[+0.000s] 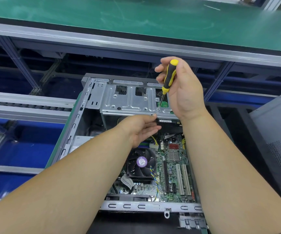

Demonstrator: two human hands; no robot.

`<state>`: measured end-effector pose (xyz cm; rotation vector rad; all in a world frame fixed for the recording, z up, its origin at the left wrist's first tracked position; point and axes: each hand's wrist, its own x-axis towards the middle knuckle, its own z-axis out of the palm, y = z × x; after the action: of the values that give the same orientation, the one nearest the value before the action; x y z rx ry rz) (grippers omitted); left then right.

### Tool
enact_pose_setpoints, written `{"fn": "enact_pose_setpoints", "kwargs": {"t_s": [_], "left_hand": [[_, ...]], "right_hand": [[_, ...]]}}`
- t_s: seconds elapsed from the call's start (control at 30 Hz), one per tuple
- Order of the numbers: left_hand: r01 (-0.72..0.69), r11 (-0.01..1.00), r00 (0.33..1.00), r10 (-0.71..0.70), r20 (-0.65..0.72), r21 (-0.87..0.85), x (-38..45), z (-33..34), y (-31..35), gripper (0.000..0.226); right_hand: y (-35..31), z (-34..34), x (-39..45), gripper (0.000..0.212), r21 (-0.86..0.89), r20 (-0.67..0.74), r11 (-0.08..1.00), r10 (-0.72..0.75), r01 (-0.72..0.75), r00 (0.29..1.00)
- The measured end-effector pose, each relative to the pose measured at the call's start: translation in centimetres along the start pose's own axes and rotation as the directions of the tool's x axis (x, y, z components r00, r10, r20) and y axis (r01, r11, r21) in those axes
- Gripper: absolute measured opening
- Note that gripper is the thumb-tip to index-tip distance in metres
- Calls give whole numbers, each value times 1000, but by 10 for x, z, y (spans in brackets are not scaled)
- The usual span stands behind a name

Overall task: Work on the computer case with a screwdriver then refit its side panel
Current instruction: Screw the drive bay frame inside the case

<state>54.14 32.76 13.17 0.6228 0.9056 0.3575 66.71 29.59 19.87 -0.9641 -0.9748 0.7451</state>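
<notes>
An open computer case (79, 122) lies on its side with the motherboard (173, 168) and a black CPU fan (141, 163) exposed. My right hand (183, 92) grips a yellow-and-black screwdriver (169, 76) nearly upright. Its tip stands on a screw in the silver drive cage (128, 102) at the far end of the case. My left hand (139, 127) reaches under the cage's near edge, fingers extended and holding nothing. A grey side panel (278, 132) with a perforated vent leans at the right.
A green-topped workbench (136, 19) with an aluminium edge runs across the back. Blue bins and metal frame rails (18, 149) fill the left. Cables cross the motherboard near the fan. The case's near metal rim (136, 206) lies close to me.
</notes>
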Motion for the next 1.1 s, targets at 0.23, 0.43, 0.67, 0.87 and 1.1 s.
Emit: {"fn": "enact_pose_setpoints", "kwargs": {"t_s": [0.23, 0.43, 0.67, 0.87, 1.1], "left_hand": [[2, 1000, 1000, -2, -4, -3, 0, 1, 1, 19], [4, 1000, 1000, -4, -4, -6, -1, 1, 1, 21], [4, 1000, 1000, -4, -3, -5, -2, 1, 1, 19], [-1, 1000, 1000, 1, -6, 9, -2, 1, 1, 18], [-1, 1000, 1000, 1, -6, 5, -2, 1, 1, 21]], "right_hand": [[0, 1, 1, 14, -38, 4, 999, 1, -1, 1000], [1, 0, -1, 31, 6, 23, 1000, -2, 2, 1000], [0, 2, 0, 8, -20, -28, 1000, 8, -8, 1000], [-2, -2, 0, 34, 95, -11, 995, 24, -22, 1000], [-1, -1, 1, 11, 35, 16, 999, 24, -25, 1000]]}}
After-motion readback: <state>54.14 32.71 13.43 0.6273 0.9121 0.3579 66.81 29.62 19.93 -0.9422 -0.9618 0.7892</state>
